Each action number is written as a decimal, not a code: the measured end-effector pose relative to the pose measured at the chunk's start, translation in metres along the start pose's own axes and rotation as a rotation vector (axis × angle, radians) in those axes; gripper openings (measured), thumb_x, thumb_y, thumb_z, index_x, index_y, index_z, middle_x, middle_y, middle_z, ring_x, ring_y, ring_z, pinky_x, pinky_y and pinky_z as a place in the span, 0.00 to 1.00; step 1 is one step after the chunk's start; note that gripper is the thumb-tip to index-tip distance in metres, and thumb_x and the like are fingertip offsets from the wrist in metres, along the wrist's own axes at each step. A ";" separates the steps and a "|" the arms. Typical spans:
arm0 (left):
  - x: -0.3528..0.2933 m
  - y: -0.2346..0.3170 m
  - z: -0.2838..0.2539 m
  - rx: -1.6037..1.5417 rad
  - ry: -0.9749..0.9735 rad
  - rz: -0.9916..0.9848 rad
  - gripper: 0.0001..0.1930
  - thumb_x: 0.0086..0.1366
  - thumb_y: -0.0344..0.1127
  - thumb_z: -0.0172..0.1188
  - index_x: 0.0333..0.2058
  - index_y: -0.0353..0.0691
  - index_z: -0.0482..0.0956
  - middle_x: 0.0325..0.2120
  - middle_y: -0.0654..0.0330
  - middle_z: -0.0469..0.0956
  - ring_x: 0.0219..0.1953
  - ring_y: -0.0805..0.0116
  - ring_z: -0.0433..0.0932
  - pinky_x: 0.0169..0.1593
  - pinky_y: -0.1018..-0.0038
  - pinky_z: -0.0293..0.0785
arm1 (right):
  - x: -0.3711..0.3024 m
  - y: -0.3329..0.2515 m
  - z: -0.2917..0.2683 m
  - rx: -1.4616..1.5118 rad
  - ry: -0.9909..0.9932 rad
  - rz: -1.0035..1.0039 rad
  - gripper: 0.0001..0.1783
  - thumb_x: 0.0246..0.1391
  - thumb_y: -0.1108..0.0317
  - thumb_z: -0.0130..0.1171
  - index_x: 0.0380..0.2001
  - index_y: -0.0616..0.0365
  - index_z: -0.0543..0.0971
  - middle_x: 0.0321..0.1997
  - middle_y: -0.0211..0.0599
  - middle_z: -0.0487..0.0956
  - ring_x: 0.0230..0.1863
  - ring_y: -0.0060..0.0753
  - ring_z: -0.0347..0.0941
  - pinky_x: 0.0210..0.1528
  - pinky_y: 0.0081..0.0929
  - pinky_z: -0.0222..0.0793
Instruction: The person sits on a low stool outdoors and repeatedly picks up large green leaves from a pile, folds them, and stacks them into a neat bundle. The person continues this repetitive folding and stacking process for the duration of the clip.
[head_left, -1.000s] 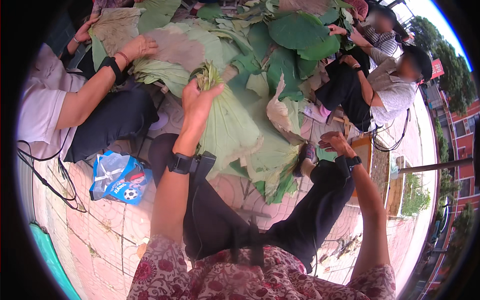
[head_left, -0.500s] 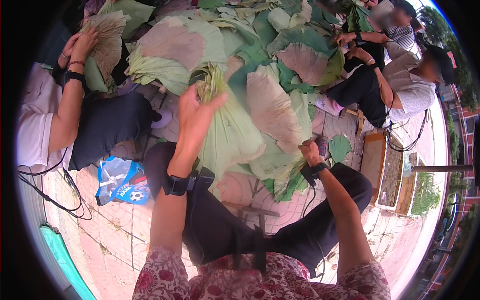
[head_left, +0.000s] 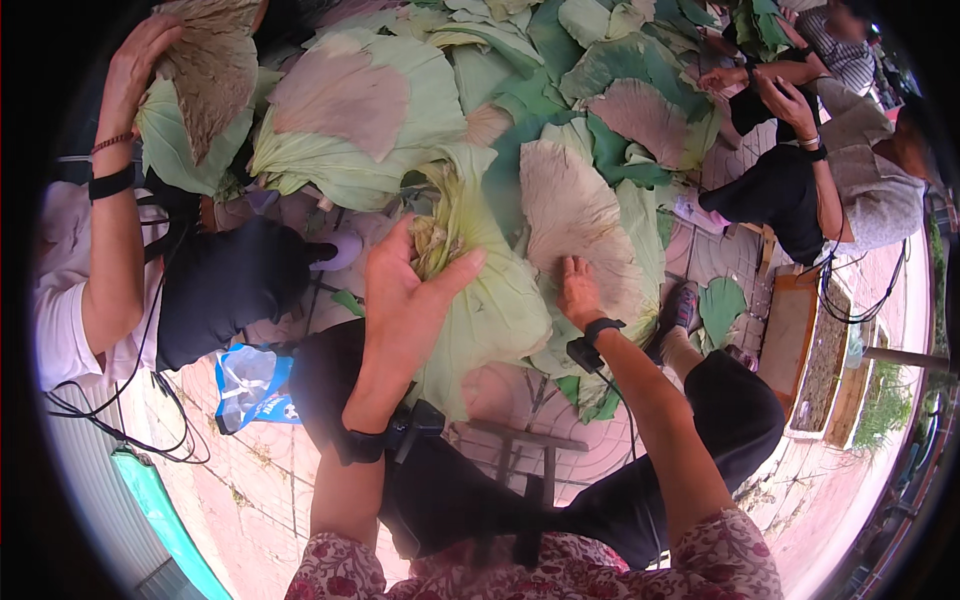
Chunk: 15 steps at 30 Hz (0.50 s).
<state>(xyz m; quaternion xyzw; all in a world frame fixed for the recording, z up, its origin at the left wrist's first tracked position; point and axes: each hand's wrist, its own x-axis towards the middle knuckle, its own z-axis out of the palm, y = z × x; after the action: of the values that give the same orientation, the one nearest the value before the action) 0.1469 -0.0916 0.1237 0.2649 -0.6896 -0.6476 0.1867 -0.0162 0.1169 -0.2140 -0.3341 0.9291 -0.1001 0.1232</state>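
While the left hand (head_left: 408,305) clasps bunched leaves (head_left: 505,310) and the right hand (head_left: 579,295), grip unclear, touches a brownish leaf (head_left: 572,212), tugging could tear it.

leaves (head_left: 495,315) in left hand (head_left: 410,300), right hand (head_left: 579,292) at tan leaf (head_left: 575,210)

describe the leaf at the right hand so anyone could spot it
Find the heap of leaves filling the top middle. At its near side, right of the pale green bundle in the person's left hand, lies a broad pinkish-brown leaf. Only this brownish leaf has the right hand over its lower part.
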 end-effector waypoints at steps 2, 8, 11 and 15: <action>0.003 0.000 0.001 -0.030 -0.020 -0.022 0.14 0.60 0.25 0.67 0.44 0.30 0.77 0.36 0.61 0.82 0.36 0.78 0.77 0.42 0.78 0.74 | 0.009 0.009 0.006 -0.030 -0.104 0.047 0.30 0.44 0.74 0.64 0.54 0.60 0.69 0.59 0.51 0.70 0.60 0.57 0.69 0.57 0.45 0.71; 0.002 -0.004 -0.003 -0.006 0.010 -0.014 0.14 0.59 0.25 0.67 0.42 0.30 0.76 0.34 0.61 0.81 0.35 0.77 0.77 0.41 0.76 0.74 | -0.001 0.028 -0.007 0.072 -0.147 -0.072 0.28 0.44 0.74 0.60 0.53 0.59 0.72 0.46 0.51 0.77 0.47 0.60 0.76 0.50 0.47 0.75; 0.005 0.001 0.000 0.073 0.004 0.040 0.14 0.57 0.26 0.67 0.41 0.30 0.76 0.33 0.61 0.81 0.35 0.76 0.77 0.41 0.75 0.74 | 0.004 0.056 -0.019 0.214 -0.078 -0.094 0.28 0.47 0.72 0.57 0.55 0.62 0.70 0.36 0.45 0.80 0.41 0.50 0.79 0.44 0.40 0.75; 0.003 -0.013 0.006 -0.052 0.018 0.068 0.15 0.56 0.27 0.67 0.42 0.29 0.77 0.31 0.59 0.81 0.34 0.73 0.77 0.40 0.74 0.74 | 0.005 0.064 -0.102 0.899 -0.232 -0.116 0.31 0.51 0.65 0.59 0.58 0.67 0.70 0.27 0.30 0.77 0.32 0.29 0.75 0.37 0.29 0.72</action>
<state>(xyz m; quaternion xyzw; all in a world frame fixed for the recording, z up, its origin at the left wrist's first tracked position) 0.1420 -0.0887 0.1104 0.2421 -0.6794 -0.6562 0.2218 -0.0882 0.1721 -0.1352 -0.3079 0.7533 -0.4616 0.3530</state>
